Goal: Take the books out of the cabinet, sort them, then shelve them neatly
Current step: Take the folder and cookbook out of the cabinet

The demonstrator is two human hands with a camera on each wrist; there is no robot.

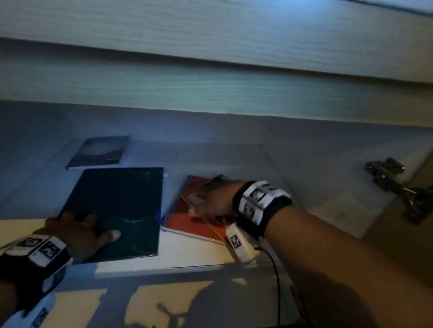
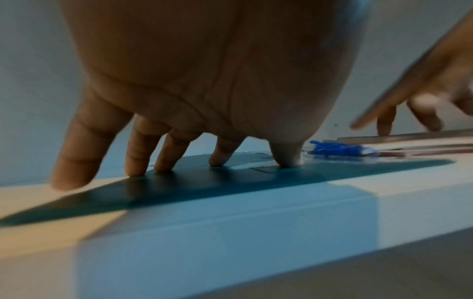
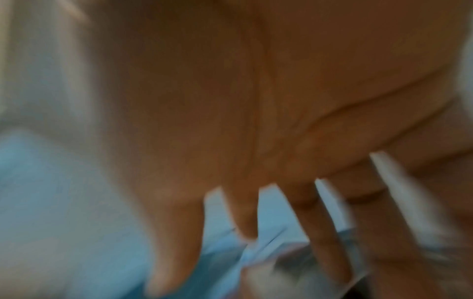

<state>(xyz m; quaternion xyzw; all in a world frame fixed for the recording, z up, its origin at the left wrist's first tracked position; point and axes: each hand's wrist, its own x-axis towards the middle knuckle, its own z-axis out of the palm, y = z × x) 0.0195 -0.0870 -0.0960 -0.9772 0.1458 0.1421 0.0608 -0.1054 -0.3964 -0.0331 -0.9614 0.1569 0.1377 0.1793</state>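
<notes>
left hand [image 1: 83, 229]: fingers spread flat, pressing the green book [image 1: 126, 204]
right hand [image 1: 210, 198]: on the orange book [image 1: 185, 217], right of the green book; grip unclear

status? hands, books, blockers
Left hand flat on dark green book, fingers spread. Right hand on orange book, grip unclear. Small blue-grey book behind, untouched. No visible obstruction.

Three books [image 1: 117, 210] flat on cabinet shelf [image 1: 195, 256]
</notes>
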